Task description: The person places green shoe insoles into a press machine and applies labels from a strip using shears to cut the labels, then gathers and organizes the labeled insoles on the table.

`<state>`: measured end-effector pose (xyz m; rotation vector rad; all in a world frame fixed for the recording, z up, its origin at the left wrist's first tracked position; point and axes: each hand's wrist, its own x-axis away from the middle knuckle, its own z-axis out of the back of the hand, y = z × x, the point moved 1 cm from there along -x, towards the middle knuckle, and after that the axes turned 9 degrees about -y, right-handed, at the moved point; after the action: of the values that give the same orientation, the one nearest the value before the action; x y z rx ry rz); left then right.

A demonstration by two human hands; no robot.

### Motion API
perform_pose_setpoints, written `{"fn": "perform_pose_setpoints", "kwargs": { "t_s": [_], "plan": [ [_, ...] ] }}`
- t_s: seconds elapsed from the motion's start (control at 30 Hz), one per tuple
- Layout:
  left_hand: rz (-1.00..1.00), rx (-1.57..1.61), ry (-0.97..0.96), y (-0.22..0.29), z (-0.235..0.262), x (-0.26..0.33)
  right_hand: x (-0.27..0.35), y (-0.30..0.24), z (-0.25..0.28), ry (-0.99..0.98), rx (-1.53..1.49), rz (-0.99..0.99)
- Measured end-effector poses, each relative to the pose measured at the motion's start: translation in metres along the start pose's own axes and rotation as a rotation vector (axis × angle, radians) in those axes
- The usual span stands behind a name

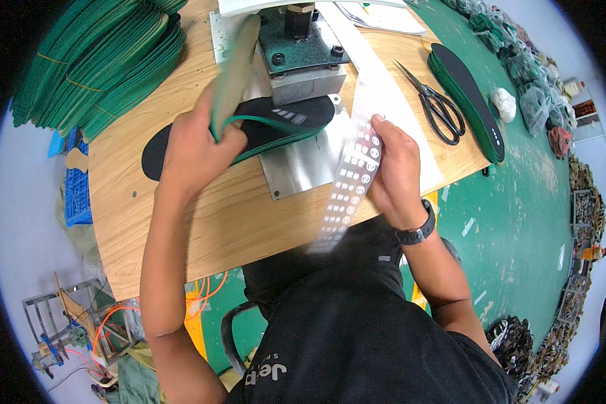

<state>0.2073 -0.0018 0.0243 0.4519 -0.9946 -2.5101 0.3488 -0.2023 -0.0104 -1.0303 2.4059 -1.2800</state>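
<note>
Your shirt (377, 337) sits nearest; left hand (198, 148) grips an insole (237, 67); right hand (396, 168) pinches a strip (349, 185)
Its loose end may curl or crease if your right pinch slips.

Brightly lit workroom (512, 222) around a wooden table (124, 229)
Scuffed green floor (518, 188) spreads right of the table, bagged heaps (528, 71) farther out; a pale wall (13, 249) rises left of it, a black chair arm (227, 333) curves by its near edge
</note>
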Motion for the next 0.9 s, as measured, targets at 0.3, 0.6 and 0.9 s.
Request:
{"fn": "perform_pose_setpoints", "kwargs": {
  "t_s": [0.3,0.6,0.9],
  "plan": [
    [-0.027,0.409,0.153,-0.034,0.002,0.0,-0.023,0.022,-0.012,-0.237,0.332,-0.312],
    [0.017,0.243,0.177,-0.032,0.002,0.001,-0.022,0.018,-0.014,-0.236,0.369,-0.314],
    [-0.005,0.015,0.048,-0.018,-0.01,0.001,-0.029,0.024,-0.012,-0.219,0.441,-0.311]
  ]
}}
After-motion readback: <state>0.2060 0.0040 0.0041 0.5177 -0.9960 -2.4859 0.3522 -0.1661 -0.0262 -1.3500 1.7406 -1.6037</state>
